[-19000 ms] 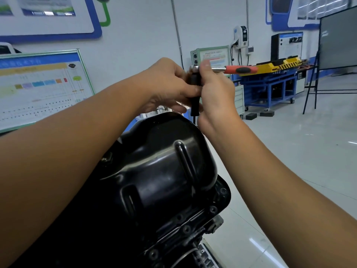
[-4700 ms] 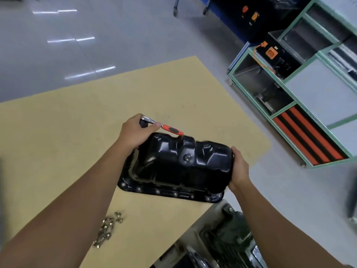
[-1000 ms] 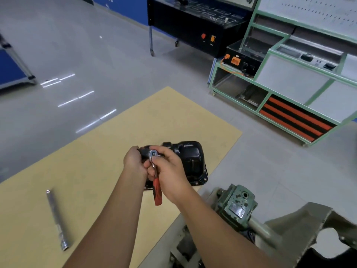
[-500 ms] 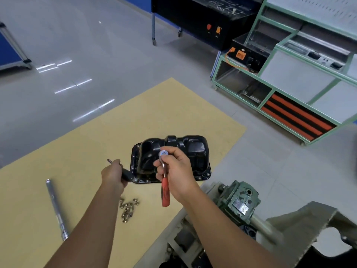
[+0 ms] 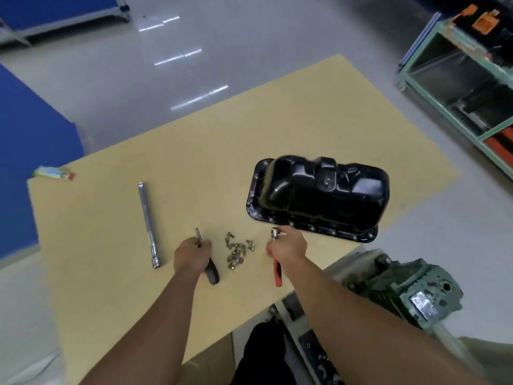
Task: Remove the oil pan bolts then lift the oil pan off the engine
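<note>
Evidently done: oil pan (image 5: 319,200) centre-right on board (image 5: 111,273), bolts (image 5: 238,252) heaped between hands for safekeeping; left hand (image 5: 192,255) grips screwdriver (image 5: 211,273), right hand (image 5: 287,248) grips ratchet (image 5: 277,272), likely setting down.

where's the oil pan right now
The oil pan lies upside down at the right end of the board, beyond the right hand and bolts.

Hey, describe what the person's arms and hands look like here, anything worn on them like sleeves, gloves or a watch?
Both forearms are bare from the bottom edge of the picture up to the hands. No sleeve shows in the frame. The left hand and the right hand wear no gloves. No watch, band or ring can be seen on either wrist or hand, though the picture is slightly blurred.
</note>
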Available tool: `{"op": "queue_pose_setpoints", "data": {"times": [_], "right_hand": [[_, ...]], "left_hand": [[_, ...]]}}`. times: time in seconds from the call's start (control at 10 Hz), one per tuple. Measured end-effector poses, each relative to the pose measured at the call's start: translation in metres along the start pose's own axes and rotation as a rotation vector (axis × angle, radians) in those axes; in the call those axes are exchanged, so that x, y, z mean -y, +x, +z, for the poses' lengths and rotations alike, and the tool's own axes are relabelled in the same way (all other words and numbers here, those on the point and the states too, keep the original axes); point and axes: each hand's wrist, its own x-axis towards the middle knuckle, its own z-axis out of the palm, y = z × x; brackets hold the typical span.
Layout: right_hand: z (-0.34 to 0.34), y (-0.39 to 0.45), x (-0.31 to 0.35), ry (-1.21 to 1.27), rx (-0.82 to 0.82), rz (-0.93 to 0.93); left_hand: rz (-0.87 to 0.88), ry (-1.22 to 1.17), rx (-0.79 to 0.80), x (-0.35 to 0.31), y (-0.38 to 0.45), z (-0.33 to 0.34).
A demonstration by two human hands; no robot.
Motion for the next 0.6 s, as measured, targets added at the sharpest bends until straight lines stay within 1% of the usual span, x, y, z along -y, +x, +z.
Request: {"op": "queue_pose_setpoints", "data": {"times": [0.1,0.2,0.3,0.4,0.5,0.6], "right_hand": [[0.019,0.003,-0.006,-0.148,-0.049,-0.097],[0.028,0.001,-0.01,-0.05,-0.053,-0.109],[0.037,0.003,-0.011,-0.024,0.024,-0.081],[0.041,0.002,-0.012,-0.018,0.094,0.002],[0.037,0.001,-0.013,0.149,0.192,0.078],[0.023,-0.003,-0.006,0.218,0.154,0.12]], "left_hand": [[0.08,-0.064,-0.059,-0.002,-0.002,0.009],[0.113,-0.07,-0.163,-0.003,-0.009,0.014],[0.096,-0.128,-0.117,-0.005,-0.009,0.018],[0.087,-0.202,0.003,-0.01,-0.009,0.02],[0.063,-0.205,0.098,-0.01,-0.003,0.022],[-0.002,-0.189,0.064,-0.008,0.004,0.018]]}}
